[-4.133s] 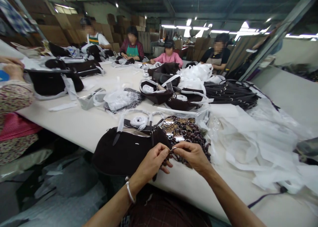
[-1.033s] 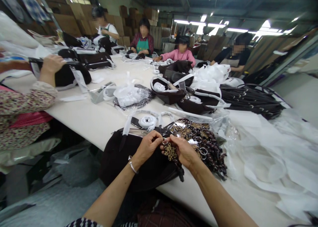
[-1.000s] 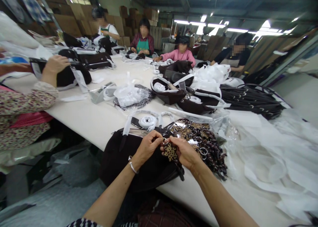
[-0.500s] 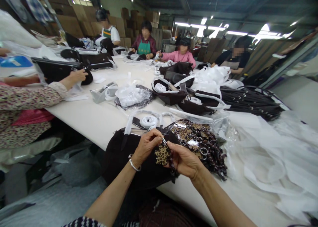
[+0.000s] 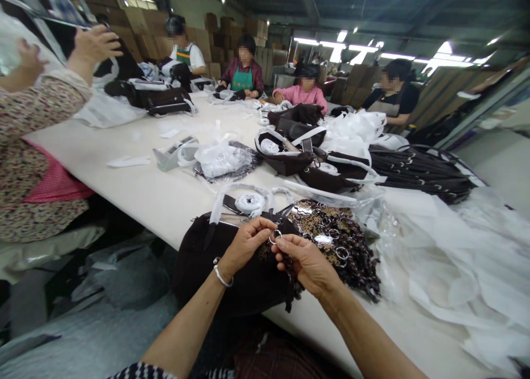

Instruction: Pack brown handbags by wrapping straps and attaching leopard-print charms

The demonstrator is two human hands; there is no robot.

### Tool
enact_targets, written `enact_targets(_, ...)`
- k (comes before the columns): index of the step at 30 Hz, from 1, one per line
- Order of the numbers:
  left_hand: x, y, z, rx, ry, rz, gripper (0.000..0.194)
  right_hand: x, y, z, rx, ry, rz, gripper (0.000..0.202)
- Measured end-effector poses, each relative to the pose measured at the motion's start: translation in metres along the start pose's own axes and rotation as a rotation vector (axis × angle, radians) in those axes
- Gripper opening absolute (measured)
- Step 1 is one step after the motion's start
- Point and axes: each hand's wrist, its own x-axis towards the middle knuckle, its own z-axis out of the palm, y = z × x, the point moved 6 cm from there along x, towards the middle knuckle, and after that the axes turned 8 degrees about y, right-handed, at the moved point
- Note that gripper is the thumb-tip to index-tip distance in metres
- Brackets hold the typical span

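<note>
Both hands meet above a dark bag (image 5: 207,279) at the table's near edge. My left hand (image 5: 250,245) is closed, its thumb and finger pinching the left side of a silver key ring (image 5: 275,236). On the right side of that ring, my right hand (image 5: 304,257) pinches too. Dark tassels (image 5: 293,290) hang below my right hand, and the leopard-print tag is mostly hidden behind the fingers. Right beside the bag lies a pile of leopard-print charms (image 5: 327,230) with rings and dark tassels. A wrapped white roll (image 5: 249,203) rests at the bag's top.
Dark bags (image 5: 285,161) and a plastic-wrapped bundle (image 5: 226,161) lie farther back on the table (image 5: 136,188). Black straps (image 5: 418,172) and clear plastic sheets (image 5: 447,263) are at the right. A person in a floral sleeve (image 5: 45,111) stands at the left; several people sit across.
The ring now shows between my fingertips, and the leopard-print tag has turned mostly out of sight. At the left, the neighbouring person's hands have risen from the table with a dark bag.
</note>
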Motion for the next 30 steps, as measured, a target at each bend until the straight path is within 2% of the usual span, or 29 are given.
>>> enact_targets(5, 0.002, -0.01, 0.0, -0.024, 0.066, -0.047, 0.021, 0.009, 0.003, -0.004, 0.007, 0.057, -0.076, 0.04)
enact_targets(15, -0.003, -0.025, -0.002, -0.058, 0.072, -0.073, 0.032, 0.027, 0.007, -0.012, 0.05, 0.175, -0.171, 0.04)
enact_targets(19, -0.002, -0.026, 0.0, 0.008, 0.09, -0.068, 0.032, 0.033, 0.011, -0.016, 0.027, 0.199, -0.193, 0.038)
enact_targets(22, -0.001, -0.029, 0.001, 0.054, 0.141, -0.092, 0.032, 0.032, 0.012, -0.016, -0.081, 0.187, -0.243, 0.035)
enact_targets(25, -0.003, -0.036, 0.001, 0.048, 0.208, -0.119, 0.028, 0.025, 0.005, -0.013, -0.31, 0.173, -0.394, 0.029)
enact_targets(28, -0.002, -0.046, 0.003, 0.009, 0.117, -0.211, 0.029, 0.02, -0.004, -0.013, -0.491, 0.227, -0.554, 0.025)
enact_targets(30, 0.003, -0.052, -0.002, 0.072, 0.1, -0.25, 0.026, 0.023, -0.005, -0.016, -0.524, 0.276, -0.551, 0.027)
